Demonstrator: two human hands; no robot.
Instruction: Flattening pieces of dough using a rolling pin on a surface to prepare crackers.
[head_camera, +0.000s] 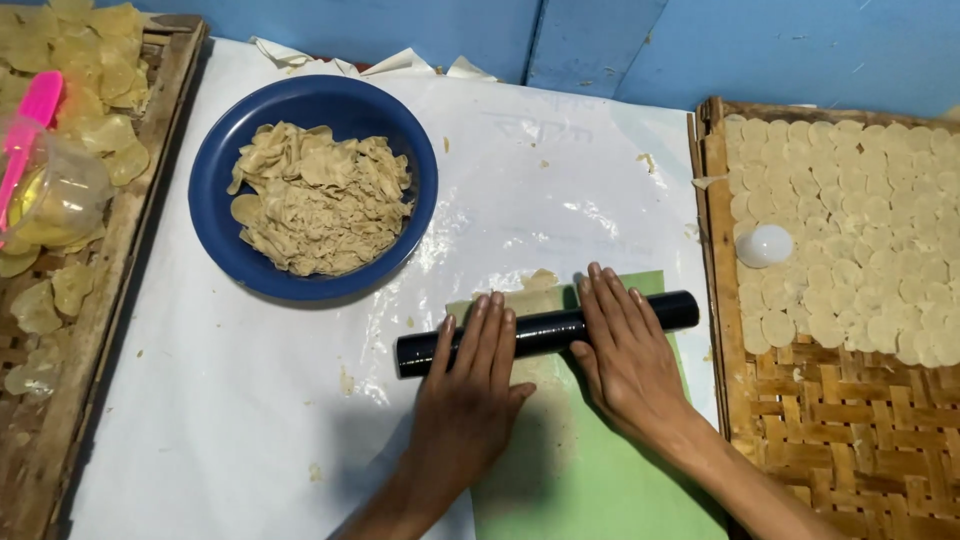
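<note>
Both the left hand (468, 385) and right hand (625, 345) lie flat, fingers straight and together, atop the glossy black cylindrical roller (545, 330), pressing tan dough (535, 295) against a green sheet (600, 470), at four o'clock from the blue round bowl (215, 200).

Two bare hands were in shot, the left hand (468, 385) and the right hand (622, 350), no rings, no gloves, no watch. Both forearms ran bare to the frame edge, nails short and plain.

Both hands (545, 365) flat, palms down, fingers outstretched, side by side.
</note>
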